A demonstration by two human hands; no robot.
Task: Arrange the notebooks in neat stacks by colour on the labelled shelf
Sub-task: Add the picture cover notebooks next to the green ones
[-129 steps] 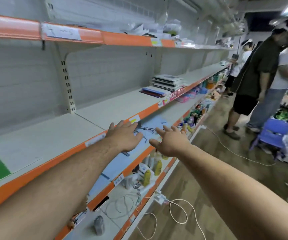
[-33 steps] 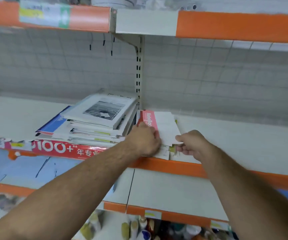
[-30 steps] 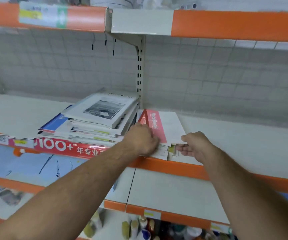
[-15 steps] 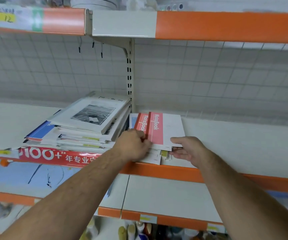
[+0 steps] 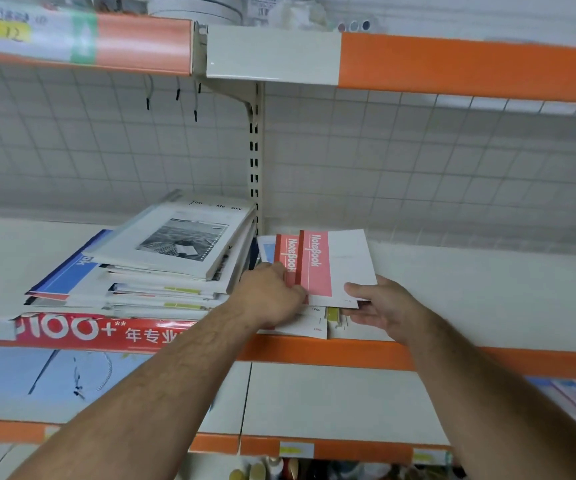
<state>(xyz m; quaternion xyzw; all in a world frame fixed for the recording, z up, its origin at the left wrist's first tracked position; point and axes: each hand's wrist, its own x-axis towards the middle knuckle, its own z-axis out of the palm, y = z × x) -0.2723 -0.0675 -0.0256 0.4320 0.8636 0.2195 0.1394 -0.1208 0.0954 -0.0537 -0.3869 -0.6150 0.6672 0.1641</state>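
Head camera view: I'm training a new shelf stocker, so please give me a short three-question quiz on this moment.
1. True or false: the left hand touches the red-striped notebooks.
2. Which pinches the top notebook's near right corner, thumb on top? A) right hand B) left hand C) neither
3. Fill in: the photo-cover stack lies to the ___ of the red-striped notebooks.

Key: 1 true; 2 A; 3 left.
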